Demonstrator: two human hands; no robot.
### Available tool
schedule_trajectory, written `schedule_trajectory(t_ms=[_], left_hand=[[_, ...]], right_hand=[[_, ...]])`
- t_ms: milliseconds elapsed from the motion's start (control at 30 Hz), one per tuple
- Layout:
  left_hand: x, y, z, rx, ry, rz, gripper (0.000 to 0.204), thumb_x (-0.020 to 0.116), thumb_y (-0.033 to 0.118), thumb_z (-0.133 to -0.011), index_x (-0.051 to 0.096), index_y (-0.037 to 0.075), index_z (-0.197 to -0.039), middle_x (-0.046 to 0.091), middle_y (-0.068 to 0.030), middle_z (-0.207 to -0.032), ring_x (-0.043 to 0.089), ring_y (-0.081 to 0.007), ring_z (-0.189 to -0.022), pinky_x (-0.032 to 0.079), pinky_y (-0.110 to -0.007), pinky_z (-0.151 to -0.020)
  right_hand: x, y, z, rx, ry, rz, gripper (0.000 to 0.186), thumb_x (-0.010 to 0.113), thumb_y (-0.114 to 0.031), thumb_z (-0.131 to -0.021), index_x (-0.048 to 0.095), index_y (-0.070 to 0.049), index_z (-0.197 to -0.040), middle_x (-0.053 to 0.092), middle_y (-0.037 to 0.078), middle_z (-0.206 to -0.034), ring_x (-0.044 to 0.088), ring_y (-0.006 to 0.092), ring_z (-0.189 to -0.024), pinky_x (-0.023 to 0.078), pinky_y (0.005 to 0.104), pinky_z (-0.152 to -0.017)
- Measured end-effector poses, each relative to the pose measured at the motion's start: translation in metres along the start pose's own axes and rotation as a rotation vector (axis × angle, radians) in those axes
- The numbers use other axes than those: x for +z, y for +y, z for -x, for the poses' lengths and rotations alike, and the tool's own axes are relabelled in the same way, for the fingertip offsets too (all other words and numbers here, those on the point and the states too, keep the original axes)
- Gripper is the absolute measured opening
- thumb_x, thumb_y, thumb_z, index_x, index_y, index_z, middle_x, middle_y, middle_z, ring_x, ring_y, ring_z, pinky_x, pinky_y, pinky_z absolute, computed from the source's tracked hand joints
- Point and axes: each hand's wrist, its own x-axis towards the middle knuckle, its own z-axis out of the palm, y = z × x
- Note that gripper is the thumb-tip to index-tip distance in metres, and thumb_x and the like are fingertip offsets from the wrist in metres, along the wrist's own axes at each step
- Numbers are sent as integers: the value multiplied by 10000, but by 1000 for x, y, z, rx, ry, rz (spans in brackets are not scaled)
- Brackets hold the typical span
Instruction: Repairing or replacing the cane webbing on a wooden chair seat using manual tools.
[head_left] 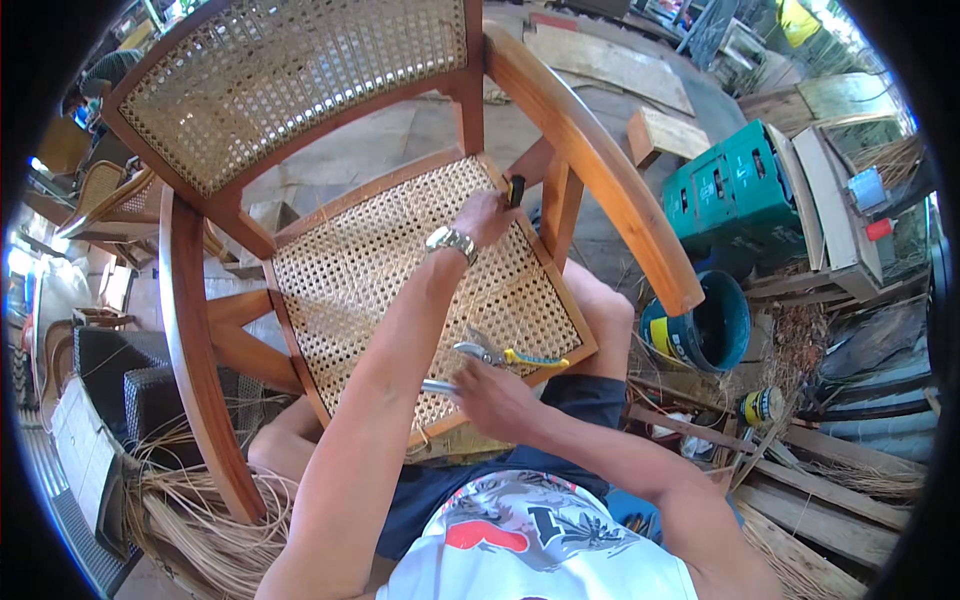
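Observation:
A wooden armchair stands before me, its woven cane seat [350,270] in front of my knees. Reaching across to the seat's far right edge, my left hand [484,218] is closed around a small black-handled tool [516,190]; its working end is hidden. Near the seat's front edge, my right hand [495,402] is closed on a silver rod-like metal tool [437,387], mostly covered by the fingers. Right beside that hand, a pair of pruning shears [515,356] with yellow-and-blue grips lies on the cane. Whether the hand touches the shears I cannot tell.
The chair's right armrest [600,150] curves beside my hands, the left armrest [185,330] opposite. A green crate [735,190] of bottles and a dark teal bucket [722,320] stand at right. Loose cane strands [200,510] pile at lower left; wooden planks [820,520] lie at lower right.

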Motion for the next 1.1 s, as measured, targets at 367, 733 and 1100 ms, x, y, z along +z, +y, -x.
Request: schedule_trajectory(t_ms=[367,733,1100], left_hand=[[38,-15,7,163,306,202,228,683,221,-955,724,-3,-974,710,-195,-901,694,-367,-863,537,-453,-803],[21,-9,13,78,145,305,260,669,245,-956,675,15,-1078,700,-210,-1046,642,-401,-1054,515,-482,-925],[23,-8,14,100,222,172,291,678,276,-954,691,0,-1046,701,-203,-1015,664,-395,-1004,516,-470,-907]], right_hand=[[-135,-1,74,436,770,-90,486,578,-63,-1009,476,-5,-1481,692,215,-985,700,355,-783,547,387,-700],[-156,35,11,530,676,-51,479,582,-49,-995,516,-37,-1470,695,273,-1150,701,416,-1055,569,440,-888],[-153,50,9,437,766,52,486,575,-55,-1000,501,-41,-1479,688,273,-1057,705,423,-958,565,463,-798]])
